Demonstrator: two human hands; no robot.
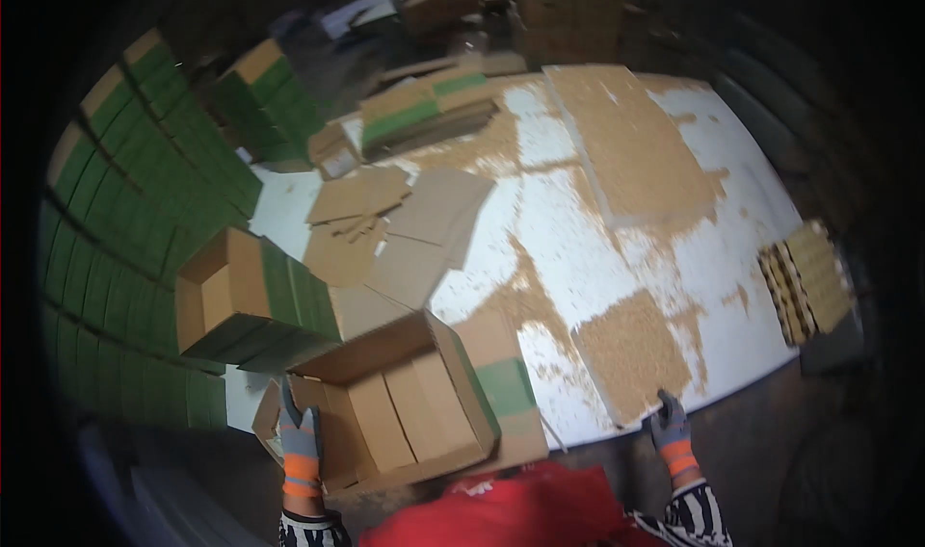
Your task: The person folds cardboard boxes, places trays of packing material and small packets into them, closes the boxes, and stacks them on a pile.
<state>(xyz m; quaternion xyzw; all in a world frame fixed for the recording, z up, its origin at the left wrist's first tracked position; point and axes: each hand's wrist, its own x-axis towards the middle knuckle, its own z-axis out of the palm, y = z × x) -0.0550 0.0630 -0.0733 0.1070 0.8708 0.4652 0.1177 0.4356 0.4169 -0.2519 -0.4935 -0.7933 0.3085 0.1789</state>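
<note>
My left hand (pixel 298 439), in a grey and orange work glove, grips the left wall of an open cardboard box (pixel 477 395). The box stands tilted towards me at the table's near edge, with bare cardboard flaps visible inside. My right hand (pixel 670 426), gloved alike, is at the near right corner of a small flat slab (pixel 636 359) covered with tan, sawdust-like flakes. Its fingers reach the slab's edge; whether they close on it is hard to see. A green-banded flattened piece of cardboard (pixel 506 388) lies between the box and the slab.
A second open box (pixel 217 287) stands left, before a wall of stacked green-banded boxes (pixel 137 207). Flat cardboard sheets (pixel 426 215) lie mid-table. A larger flake-covered slab (pixel 629 142) lies at the back. Stacked egg-tray-like pieces (pixel 809 280) stand at the right edge. Loose flakes litter the white tabletop (pixel 564 222).
</note>
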